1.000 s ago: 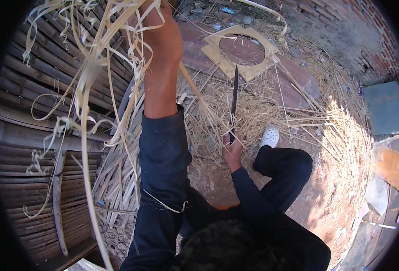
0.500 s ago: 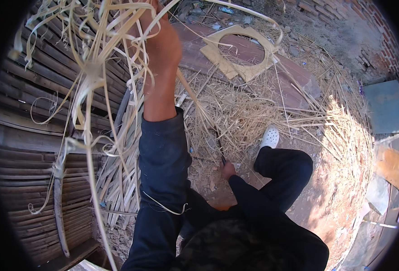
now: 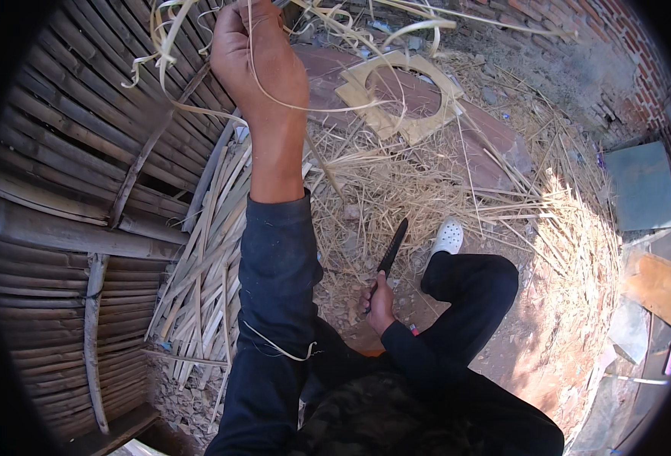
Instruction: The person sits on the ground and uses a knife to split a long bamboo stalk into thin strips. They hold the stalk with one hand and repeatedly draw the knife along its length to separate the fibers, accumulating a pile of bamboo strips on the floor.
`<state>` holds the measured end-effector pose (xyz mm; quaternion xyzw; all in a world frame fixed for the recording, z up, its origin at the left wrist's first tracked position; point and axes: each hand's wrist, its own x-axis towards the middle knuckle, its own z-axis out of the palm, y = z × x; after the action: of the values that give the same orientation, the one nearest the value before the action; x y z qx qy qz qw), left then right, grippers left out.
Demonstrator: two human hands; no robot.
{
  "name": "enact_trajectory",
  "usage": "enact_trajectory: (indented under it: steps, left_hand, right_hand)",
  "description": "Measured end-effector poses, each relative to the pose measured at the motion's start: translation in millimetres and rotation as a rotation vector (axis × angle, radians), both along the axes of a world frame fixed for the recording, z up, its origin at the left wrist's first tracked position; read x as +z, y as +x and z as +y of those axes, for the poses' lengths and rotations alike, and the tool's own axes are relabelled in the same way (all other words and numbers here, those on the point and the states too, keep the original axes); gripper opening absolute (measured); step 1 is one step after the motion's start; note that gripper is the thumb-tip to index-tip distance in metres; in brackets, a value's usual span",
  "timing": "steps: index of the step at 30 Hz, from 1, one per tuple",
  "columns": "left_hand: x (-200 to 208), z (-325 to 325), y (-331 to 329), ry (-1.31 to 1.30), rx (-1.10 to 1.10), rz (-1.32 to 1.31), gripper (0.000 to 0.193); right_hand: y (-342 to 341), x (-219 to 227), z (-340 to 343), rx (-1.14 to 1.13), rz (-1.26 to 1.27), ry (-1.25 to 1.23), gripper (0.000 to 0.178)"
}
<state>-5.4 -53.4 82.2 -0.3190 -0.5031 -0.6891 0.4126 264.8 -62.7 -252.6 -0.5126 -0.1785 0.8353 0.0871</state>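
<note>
Pale strips (image 3: 426,25) swung rightward; left fingers (image 3: 233,23) curled round them; right fingers (image 3: 370,293) grip near end of knife (image 3: 393,249).

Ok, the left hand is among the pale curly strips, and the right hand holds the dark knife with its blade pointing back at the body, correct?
Not quite: the head view shows the dark knife with its blade pointing forward, away from the body. The rest stands: the left hand is among the pale curly strips, and the right hand holds the knife.
</note>
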Motion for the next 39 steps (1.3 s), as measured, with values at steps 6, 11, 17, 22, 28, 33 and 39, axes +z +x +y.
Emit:
enact_trajectory:
  steps: [6, 11, 17, 22, 28, 33, 39]
  left_hand:
    - [18.4, -8.7, 27.1, 0.19, -0.497, -0.406, 0.033]
    - [3.6, -4.4, 22.0, 0.103, -0.646, -0.371, 0.035]
    - [5.0, -5.8, 16.7, -0.008, -0.886, -0.355, 0.033]
    - [7.8, -3.2, 21.7, -0.086, -1.003, -0.375, 0.031]
    - [-23.7, 16.1, 17.4, -0.126, -0.89, -0.382, 0.036]
    - [42.5, -10.0, 68.2, -0.031, -1.05, -0.355, 0.034]
    - [18.6, -8.1, 47.9, -0.051, -1.045, -0.361, 0.031]
  right_hand:
    - [15.0, 58.2, -1.7, -0.028, 0.157, 0.52, 0.035]
    - [-15.7, 124.8, 26.0, 0.369, 0.24, 0.877, 0.03]
    - [-49.2, 168.9, 35.1, 0.602, 0.211, 1.321, 0.031]
    - [-62.3, 140.9, 23.6, 0.496, 0.222, 1.385, 0.033]
    - [-69.0, 106.1, 66.2, 0.768, 0.054, 0.751, 0.039]
    - [-38.0, 135.0, 61.4, 0.614, 0.302, 0.464, 0.044]
    - [-16.7, 148.7, 64.2, 0.473, 0.5, -0.192, 0.047]
